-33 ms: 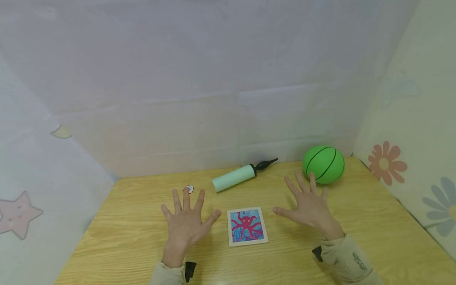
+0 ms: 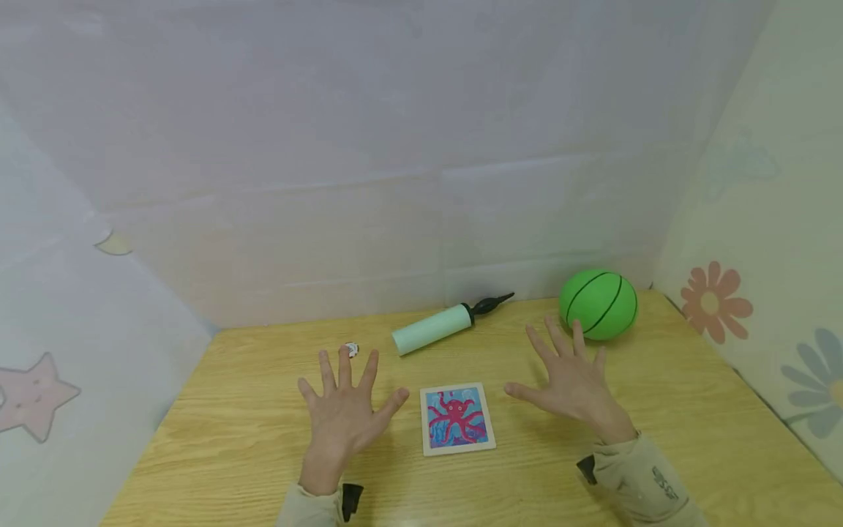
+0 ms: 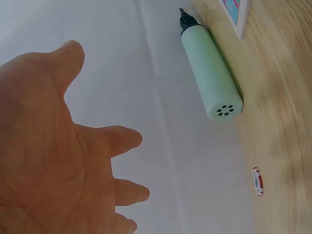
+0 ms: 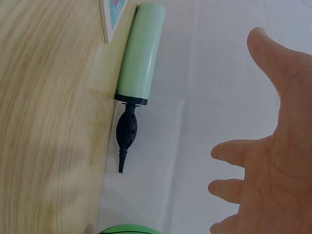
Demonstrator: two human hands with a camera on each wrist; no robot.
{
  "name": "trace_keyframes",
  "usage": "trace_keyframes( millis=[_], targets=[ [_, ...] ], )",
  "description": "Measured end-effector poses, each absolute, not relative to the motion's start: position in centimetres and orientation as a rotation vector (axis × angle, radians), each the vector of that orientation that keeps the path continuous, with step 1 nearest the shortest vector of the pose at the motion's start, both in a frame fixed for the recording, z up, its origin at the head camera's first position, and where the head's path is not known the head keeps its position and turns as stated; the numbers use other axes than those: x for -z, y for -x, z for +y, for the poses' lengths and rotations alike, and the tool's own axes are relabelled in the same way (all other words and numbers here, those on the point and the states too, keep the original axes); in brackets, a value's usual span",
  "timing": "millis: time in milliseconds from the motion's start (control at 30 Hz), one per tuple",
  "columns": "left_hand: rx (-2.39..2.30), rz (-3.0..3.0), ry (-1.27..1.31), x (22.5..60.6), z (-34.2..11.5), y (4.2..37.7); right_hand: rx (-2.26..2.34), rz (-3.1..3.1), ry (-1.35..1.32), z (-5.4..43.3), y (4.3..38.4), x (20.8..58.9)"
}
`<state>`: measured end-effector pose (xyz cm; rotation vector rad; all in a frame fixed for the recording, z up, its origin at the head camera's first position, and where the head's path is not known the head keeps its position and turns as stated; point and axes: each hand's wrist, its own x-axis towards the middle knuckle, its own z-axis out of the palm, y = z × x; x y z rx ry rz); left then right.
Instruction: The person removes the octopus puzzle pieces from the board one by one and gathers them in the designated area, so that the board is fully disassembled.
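Note:
My left hand (image 2: pixel 345 424) is held over the table with its fingers spread and holds nothing; its palm shows in the left wrist view. Beyond its fingertips lies a small round white-and-red chip (image 3: pixel 258 181), partly covered by a finger in the head view. My right hand (image 2: pixel 573 384), likewise spread and bare, overlaps the lower edge of a green ball (image 2: pixel 599 304) with black lines in the head view. Between the hands lies a square white-framed octopus picture (image 2: pixel 456 419). Behind it rests a mint-green hand pump (image 2: pixel 433 329), its black nozzle pointing right.
The wooden table (image 2: pixel 217 432) ends at a pale cloth wall (image 2: pixel 329 241) at the back. A side wall with printed flowers (image 2: pixel 716 301) stands at the right, and one with a printed star (image 2: pixel 36 399) at the left.

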<state>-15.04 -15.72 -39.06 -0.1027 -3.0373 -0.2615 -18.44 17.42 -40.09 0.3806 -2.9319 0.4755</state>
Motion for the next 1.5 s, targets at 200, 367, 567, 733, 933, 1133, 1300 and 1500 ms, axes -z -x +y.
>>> trace_keyframes(
  millis=[200, 367, 567, 733, 933, 1133, 1300, 1500],
  targets=[
    [0.268, -3.037, 0.101, 39.2, -15.8, 15.1, -0.456, -2.922, -0.389, 17.5, 18.5, 40.3],
    [0.284, -3.049, 0.105, 39.2, -15.8, 15.0, -0.456, -2.923, -0.397, 17.5, 18.5, 40.5],
    [0.38, -3.062, 0.206, 39.9, -15.3, 15.0, -0.539, -2.925, -0.405, 17.5, 18.4, 40.6],
    [0.718, -3.129, 0.432, 41.2, -14.3, 14.9, -0.703, -2.915, -0.457, 17.4, 18.5, 41.0],
    [0.802, -3.232, 0.654, 42.8, -13.0, 14.8, -1.017, -2.915, -0.621, 15.8, 19.7, 41.2],
    [0.694, -3.274, 0.704, 43.9, -12.0, 14.7, -1.188, -2.908, -0.808, 13.2, 21.3, 42.0],
    [0.613, -3.278, 0.706, 44.5, -11.9, 14.7, -1.311, -2.848, -0.942, 10.9, 22.4, 42.9],
    [0.584, -3.271, 0.742, 44.8, -11.8, 14.9, -1.345, -2.861, -0.952, 9.0, 23.4, 43.7]
  ],
)
